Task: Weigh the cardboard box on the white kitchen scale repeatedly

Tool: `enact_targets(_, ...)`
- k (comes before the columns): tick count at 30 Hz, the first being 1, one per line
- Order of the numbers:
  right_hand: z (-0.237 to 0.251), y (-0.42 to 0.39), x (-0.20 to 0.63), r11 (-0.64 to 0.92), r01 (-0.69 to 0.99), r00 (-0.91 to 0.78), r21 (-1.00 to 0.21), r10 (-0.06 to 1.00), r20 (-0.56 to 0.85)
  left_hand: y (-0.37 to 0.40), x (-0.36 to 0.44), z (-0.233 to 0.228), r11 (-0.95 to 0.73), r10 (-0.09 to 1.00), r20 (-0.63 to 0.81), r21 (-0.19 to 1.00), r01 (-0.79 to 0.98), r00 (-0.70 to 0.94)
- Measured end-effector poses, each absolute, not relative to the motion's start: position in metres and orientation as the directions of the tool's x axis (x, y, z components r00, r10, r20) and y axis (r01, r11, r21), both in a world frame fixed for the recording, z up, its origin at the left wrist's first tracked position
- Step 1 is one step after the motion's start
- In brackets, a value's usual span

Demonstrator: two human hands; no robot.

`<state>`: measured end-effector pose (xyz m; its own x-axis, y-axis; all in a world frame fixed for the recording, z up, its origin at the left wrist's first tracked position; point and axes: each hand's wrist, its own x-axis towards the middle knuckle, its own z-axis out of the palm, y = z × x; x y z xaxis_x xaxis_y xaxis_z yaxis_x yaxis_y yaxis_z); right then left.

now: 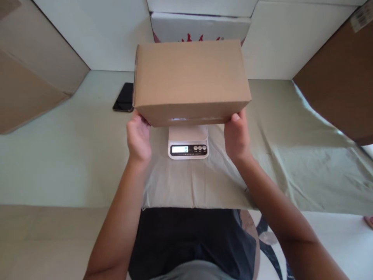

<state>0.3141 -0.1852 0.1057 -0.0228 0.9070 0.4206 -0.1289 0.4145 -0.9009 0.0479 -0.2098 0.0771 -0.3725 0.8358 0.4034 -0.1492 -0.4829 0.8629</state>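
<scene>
You hold a closed brown cardboard box [190,79] in the air with both hands, just above a small white digital scale [188,142] that sits on a pale green cloth [279,155] spread over the desk [58,155]. Your left hand [138,137] grips the box at its lower left corner, fingers curled up and under the near edge with the thumb against the side. Your right hand [236,134] does the same at the lower right corner, its thumb showing against the near face. Both hands are closed around the box and carry nothing else.

The box is level, its long side running left to right, and its near edge hides the back part of the scale's platform. Whether the box touches the platform cannot be told from this view. The scale's lit display [180,149] faces you, with a row of three round buttons [199,147] just to its right.

A dark phone [124,97] lies flat on the desk to the left of the box, partly hidden behind its corner. A white box with red markings [201,28] stands against the wall behind the held box. Large brown cartons flank the scene, one at far left [32,70] and one at far right [340,77].
</scene>
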Motion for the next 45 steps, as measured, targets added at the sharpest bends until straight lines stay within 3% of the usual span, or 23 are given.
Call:
enact_targets(14, 0.079, -0.195, 0.312, 0.384, -0.23, -0.014, -0.894, 0.917, 0.398, -0.225, 0.071, 0.069, -0.468, 0.826, 0.365, 0.869, -0.16, -0.43)
enact_targets(31, 0.071, -0.203, 0.309, 0.338, -0.214, 0.043, -0.917, 0.941, 0.337, -0.224, 0.077, 0.058, -0.431, 0.817, 0.321, 0.891, -0.139, -0.479)
enact_targets(45, 0.067, -0.201, 0.309, 0.334, -0.213, 0.04, -0.918, 0.942, 0.334, -0.226, 0.071, 0.058, -0.374, 0.86, 0.304, 0.922, -0.099, -0.41)
